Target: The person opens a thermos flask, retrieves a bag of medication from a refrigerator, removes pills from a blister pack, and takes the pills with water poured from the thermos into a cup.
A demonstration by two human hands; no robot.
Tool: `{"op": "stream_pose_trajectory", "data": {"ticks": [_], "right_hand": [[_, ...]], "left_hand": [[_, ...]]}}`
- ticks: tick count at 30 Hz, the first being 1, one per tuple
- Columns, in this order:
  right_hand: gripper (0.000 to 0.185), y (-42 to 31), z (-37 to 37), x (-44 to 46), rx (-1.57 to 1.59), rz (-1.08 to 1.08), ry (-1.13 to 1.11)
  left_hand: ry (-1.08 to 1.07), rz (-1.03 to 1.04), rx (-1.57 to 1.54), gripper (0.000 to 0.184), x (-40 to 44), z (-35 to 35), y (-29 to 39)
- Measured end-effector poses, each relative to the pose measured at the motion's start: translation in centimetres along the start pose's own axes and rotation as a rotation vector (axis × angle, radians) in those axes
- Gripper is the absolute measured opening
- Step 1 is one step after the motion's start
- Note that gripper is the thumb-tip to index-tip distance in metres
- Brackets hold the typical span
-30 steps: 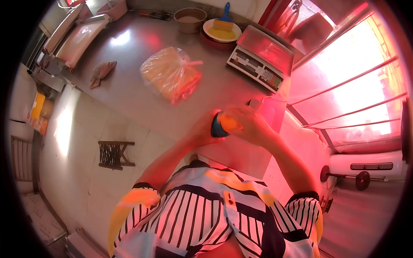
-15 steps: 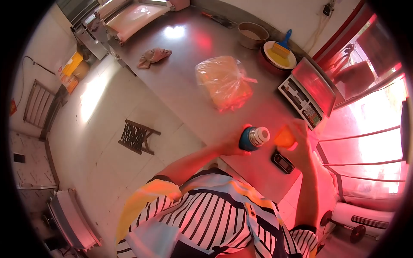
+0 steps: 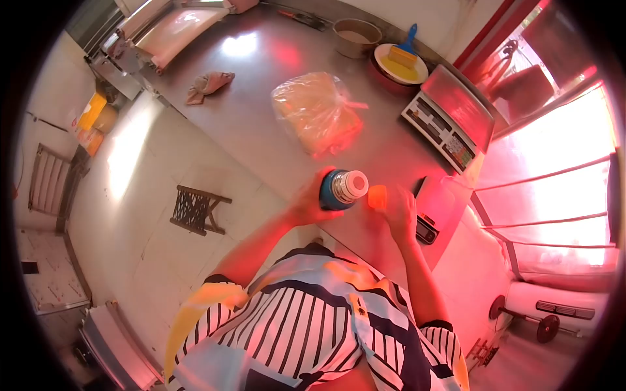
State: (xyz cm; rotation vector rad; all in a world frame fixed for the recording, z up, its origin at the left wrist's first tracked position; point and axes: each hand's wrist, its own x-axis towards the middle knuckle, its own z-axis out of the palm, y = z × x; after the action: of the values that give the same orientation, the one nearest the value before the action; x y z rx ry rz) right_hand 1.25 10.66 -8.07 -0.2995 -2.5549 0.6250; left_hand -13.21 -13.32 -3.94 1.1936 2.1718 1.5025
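My left hand (image 3: 309, 203) is wrapped round a blue thermos flask (image 3: 331, 189). The flask leans with its steel neck and pale stopper (image 3: 355, 184) towards the right. Just right of the stopper, a small orange cup (image 3: 377, 197) is gripped by the fingers of my right hand (image 3: 399, 215). Cup and flask look slightly apart; what is inside the cup cannot be seen. Beyond the right hand lies a small digital scale (image 3: 427, 229) with a dark display, partly hidden by the hand.
On the metal table (image 3: 241, 137) lie a tied plastic bag (image 3: 319, 114) and a cloth (image 3: 208, 86). Along the back stand a metal bowl (image 3: 356, 38), a dish with a brush (image 3: 405, 57) and a larger scale (image 3: 440, 130). A folding stool (image 3: 199, 210) is on the floor.
My right hand has moved left from over the small scale with the orange cup, closer to the flask, uncovering more of the scale. The whole view has shifted slightly.
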Motion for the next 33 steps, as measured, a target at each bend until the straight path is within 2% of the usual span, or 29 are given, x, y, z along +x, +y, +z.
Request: {"op": "stream_pose_trajectory", "data": {"ticks": [3, 6, 9, 13, 16, 19, 22, 25, 27, 28, 30, 31, 33], "right_hand": [[0.072, -7.0, -5.1, 4.8, 0.461, 0.277, -0.25], [0.07, -11.7, -6.5, 7.4, -0.053, 0.078, -0.392], [0.068, -12.3, -5.8, 7.9, -0.168, 0.07, -0.385], [0.042, -11.8, -5.4, 7.4, -0.134, -0.108, -0.289], [0.045, -9.8, -5.0, 7.5, -0.111, -0.266, -0.235], [0.031, -10.5, -5.9, 8.5, 0.028, -0.407, -0.154], [0.032, -10.7, -7.2, 9.5, 0.046, -0.497, -0.147], [0.035, -11.1, -8.6, 10.1, -0.014, -0.608, -0.207], [0.036, -11.6, -9.7, 10.8, 0.054, -0.671, -0.388], [0.037, -11.8, -10.4, 11.2, 0.082, -0.698, -0.477], [0.039, -12.9, -11.6, 11.9, 0.132, -0.745, -0.494], [0.04, -13.2, -12.1, 12.2, 0.155, -0.771, -0.503], [0.041, -13.2, -13.4, 12.4, 0.234, -0.691, -0.561]], "left_hand": [[-0.027, 0.04, 0.039, 0.092, 0.2, 0.8, 0.1], [-0.027, 0.097, 0.057, 0.088, 0.7, 2.4, 0.5], [-0.027, 0.106, 0.042, 0.085, 0.8, 3.4, 1.3], [-0.042, 0.102, 0.039, 0.087, 0.4, 3.0, 1.0], [-0.121, 0.052, -0.005, 0.087, 0.9, 2.3, 1.7], [-0.185, -0.004, -0.029, 0.087, 1.4, 1.4, 3.0], [-0.252, -0.041, -0.119, 0.088, 2.0, 1.4, 3.7], [-0.264, 0.009, -0.228, 0.091, 1.9, 1.6, 3.7], [-0.354, 0.043, -0.262, 0.095, 2.0, 0.8, 4.0], [-0.437, -0.007, -0.372, 0.097, 2.3, 0.6, 4.0], [-0.618, -0.109, -0.594, 0.1, 2.4, 0.4, 4.2], [-0.63, -0.116, -0.646, 0.1, 2.4, 0.2, 4.4], [-0.658, -0.13, -0.745, 0.101, 2.3, -0.6, 5.0]]}}
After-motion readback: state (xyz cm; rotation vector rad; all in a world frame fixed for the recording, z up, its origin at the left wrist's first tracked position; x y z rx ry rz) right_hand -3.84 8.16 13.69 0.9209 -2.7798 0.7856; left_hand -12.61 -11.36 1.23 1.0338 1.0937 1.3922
